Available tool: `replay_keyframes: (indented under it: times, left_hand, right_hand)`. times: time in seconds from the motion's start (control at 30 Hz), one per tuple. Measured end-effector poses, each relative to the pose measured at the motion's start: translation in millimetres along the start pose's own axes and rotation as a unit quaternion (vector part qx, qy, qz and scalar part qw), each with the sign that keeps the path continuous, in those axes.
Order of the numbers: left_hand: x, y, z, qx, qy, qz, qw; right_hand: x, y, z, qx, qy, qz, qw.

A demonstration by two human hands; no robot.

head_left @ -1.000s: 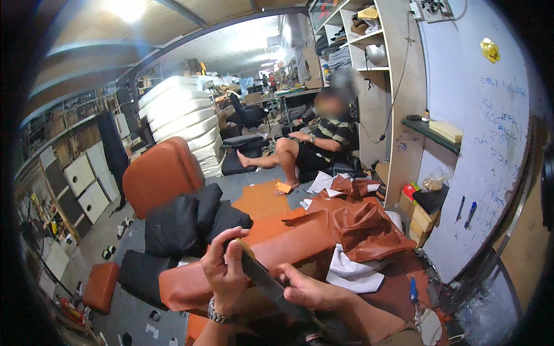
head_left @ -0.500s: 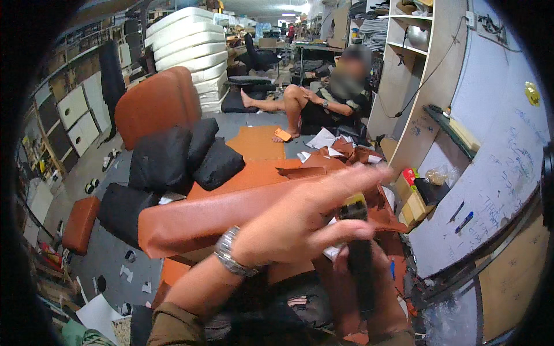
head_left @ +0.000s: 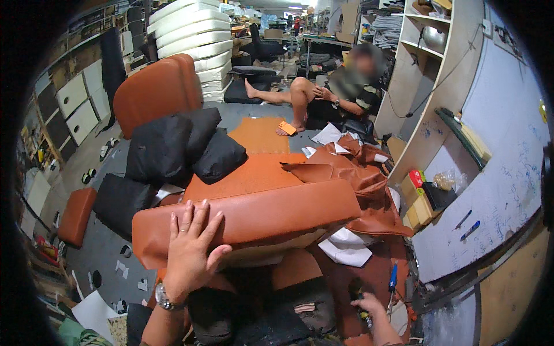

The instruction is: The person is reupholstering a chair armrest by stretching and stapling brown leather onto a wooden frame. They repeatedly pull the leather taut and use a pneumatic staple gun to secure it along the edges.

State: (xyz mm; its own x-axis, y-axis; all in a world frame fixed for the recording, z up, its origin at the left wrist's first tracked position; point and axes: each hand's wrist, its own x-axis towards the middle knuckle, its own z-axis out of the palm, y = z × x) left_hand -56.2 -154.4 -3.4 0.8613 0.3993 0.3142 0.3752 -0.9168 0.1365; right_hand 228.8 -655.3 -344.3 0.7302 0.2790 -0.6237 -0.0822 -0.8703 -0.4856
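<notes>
A long brown leather-covered cushion [head_left: 277,210] lies across in front of me, its pale underside showing along the near edge. My left hand [head_left: 195,254], wearing a metal watch, rests flat on the left part of the cushion with the fingers spread. Low on the right, my right hand [head_left: 374,308] is closed around a dark hand tool [head_left: 358,287] with yellowish parts; blur hides its exact kind. Close to that hand, a blue-handled tool [head_left: 393,278] lies on the reddish-brown surface.
Black cushions [head_left: 158,147] and a tall brown cushion [head_left: 156,95] stand at left. Crumpled brown leather [head_left: 352,184] and white sheets [head_left: 345,248] lie right. Beyond sits another person [head_left: 340,95] on the floor. White cushions [head_left: 190,43] are stacked behind; a shelf unit [head_left: 430,86] borders the right.
My left hand has come down and left onto the cushion, fingers now spread. My right hand has lowered to the right with the dark tool, away from the cushion.
</notes>
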Motion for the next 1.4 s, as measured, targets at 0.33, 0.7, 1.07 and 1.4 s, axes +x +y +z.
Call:
replay_keyframes:
  times: [0.33, 0.7, 1.07, 1.4]
  left_hand:
    - [177.7, 31.8, 45.4, -0.007, -0.078, -0.034, 0.996]
    - [249.8, -77.3, 47.8, -0.142, -0.105, -0.079, 0.981]
    - [263.3, -56.1, 56.9, -0.008, -0.089, -0.117, 0.989]
    - [263.3, -58.3, 58.0, -0.012, -0.085, 0.046, 0.995]
  right_hand:
    - [-17.5, -160.7, 5.7, 0.194, 0.01, -0.093, 0.977]
    - [-47.8, -387.3, 17.8, 0.395, 0.081, -0.349, 0.846]
    - [-12.5, -448.2, 51.9, 0.432, 0.117, -0.243, 0.861]
    - [5.1, -462.9, 55.0, 0.452, 0.134, -0.25, 0.846]
